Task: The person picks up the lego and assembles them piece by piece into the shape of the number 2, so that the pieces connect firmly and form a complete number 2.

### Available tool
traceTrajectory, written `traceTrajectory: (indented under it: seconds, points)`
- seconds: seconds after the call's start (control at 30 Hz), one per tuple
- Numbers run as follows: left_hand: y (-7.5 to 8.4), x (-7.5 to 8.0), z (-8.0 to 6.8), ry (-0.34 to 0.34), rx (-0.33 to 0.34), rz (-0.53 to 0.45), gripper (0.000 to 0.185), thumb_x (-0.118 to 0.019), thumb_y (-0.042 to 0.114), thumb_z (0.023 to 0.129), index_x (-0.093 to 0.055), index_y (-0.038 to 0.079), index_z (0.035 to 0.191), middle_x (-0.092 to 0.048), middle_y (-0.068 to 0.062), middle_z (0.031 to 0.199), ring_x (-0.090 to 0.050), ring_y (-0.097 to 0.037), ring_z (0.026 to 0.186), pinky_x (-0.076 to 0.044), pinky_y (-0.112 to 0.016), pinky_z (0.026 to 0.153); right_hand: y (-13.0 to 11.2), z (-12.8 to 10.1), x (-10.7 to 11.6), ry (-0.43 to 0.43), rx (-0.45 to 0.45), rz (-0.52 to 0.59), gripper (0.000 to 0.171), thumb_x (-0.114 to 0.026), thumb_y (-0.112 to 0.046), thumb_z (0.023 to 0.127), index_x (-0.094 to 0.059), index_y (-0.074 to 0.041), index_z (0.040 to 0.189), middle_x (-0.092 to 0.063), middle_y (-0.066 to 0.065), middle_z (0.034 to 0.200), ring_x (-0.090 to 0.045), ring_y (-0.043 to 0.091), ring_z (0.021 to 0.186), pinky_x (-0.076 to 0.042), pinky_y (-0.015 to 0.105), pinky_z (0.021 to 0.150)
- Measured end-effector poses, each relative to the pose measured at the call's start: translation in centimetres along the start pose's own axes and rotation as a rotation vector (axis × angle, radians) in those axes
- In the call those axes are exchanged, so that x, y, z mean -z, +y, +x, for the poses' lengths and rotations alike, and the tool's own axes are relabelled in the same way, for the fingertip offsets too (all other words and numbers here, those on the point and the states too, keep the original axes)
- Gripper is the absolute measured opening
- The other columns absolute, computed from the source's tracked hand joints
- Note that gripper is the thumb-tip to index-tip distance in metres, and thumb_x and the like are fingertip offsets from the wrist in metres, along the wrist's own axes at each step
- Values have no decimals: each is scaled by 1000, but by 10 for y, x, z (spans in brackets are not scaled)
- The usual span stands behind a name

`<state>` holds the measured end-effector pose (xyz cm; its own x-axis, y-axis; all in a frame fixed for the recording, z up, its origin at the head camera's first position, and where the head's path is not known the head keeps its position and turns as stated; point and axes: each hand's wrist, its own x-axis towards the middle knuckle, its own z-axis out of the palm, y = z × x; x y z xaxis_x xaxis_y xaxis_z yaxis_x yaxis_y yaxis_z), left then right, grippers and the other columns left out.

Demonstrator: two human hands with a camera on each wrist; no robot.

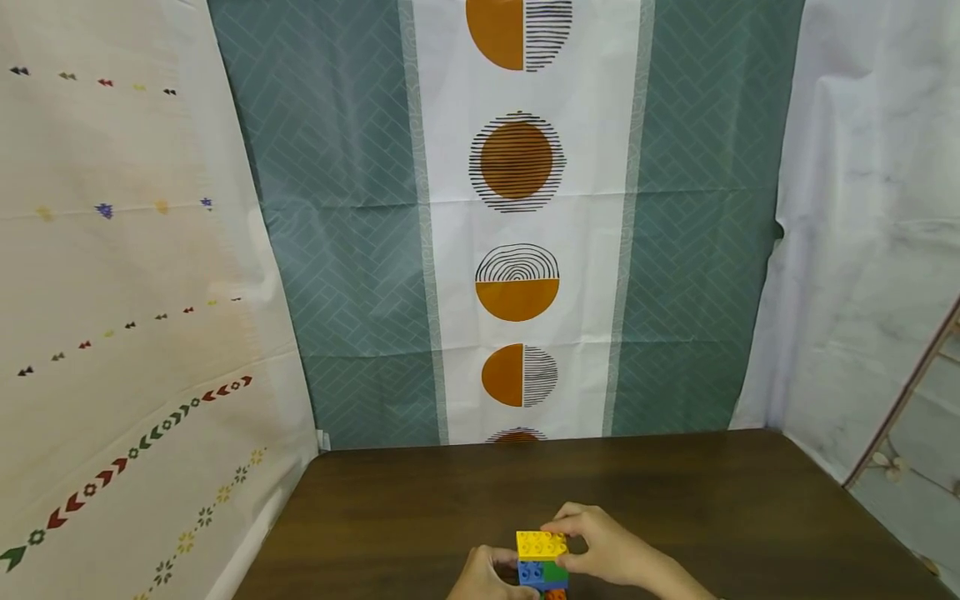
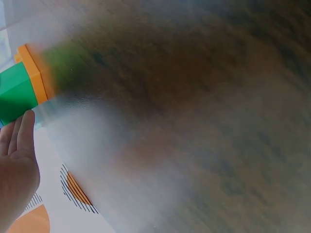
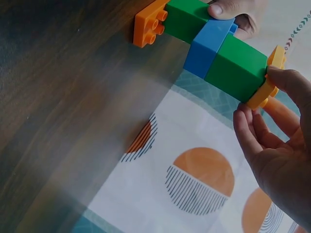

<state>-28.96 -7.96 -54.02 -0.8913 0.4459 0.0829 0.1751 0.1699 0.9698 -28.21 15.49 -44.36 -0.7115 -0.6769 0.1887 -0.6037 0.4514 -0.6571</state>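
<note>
In the head view, a stack of toy building bricks stands at the bottom middle, over the brown table. Its yellow brick (image 1: pixel 538 546) is on top, above a blue brick (image 1: pixel 530 572) and a green brick (image 1: pixel 556 572); an orange brick (image 3: pixel 146 26) forms the base. My right hand (image 1: pixel 603 546) pinches the yellow brick between thumb and fingers. Lower down, my left hand (image 1: pixel 483 577) holds the stack, its thumb lying on the lower green brick (image 3: pixel 187 19) in the right wrist view. The left wrist view shows its fingers (image 2: pixel 24 133) against green, above the orange base.
The dark brown wooden table (image 1: pixel 420 500) reaches back to a hanging cloth (image 1: pixel 345 250) with green panels and orange circles. A patterned cream cloth (image 1: pixel 135 275) hangs on the left, and a pale marbled one (image 1: pixel 870 250) on the right.
</note>
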Motion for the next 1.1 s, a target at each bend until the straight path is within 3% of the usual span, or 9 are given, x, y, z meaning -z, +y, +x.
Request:
traceTrajectory:
  seconds: [0.67, 0.9, 1.1]
  points:
    - [-1, 1, -3, 4, 1, -5, 31, -84, 16, 75, -76, 0, 100, -77, -13, 93, -70, -6, 81, -59, -26, 75, -7, 2, 2, -47, -6, -127, 42, -73, -21, 87, -66, 3, 121, -60, -8, 101, -49, -3, 85, -51, 16, 75]
    - [-2, -8, -6, -17, -19, -52, 33, -84, 18, 76, -75, -2, 102, -77, -13, 91, -72, -7, 77, -59, -25, 72, -11, -5, 3, -69, 1, -254, 41, -75, -17, 84, -67, 1, 121, -57, -11, 97, -41, -4, 83, -46, 14, 71]
    - [5, -2, 0, -24, -55, 27, 28, -82, 16, 78, -76, 1, 101, -77, -8, 91, -70, -5, 80, -58, -23, 76, -14, 1, 2, -22, -18, -244, 42, -75, -16, 84, -67, 2, 120, -56, -11, 93, -39, -2, 82, -43, 15, 69]
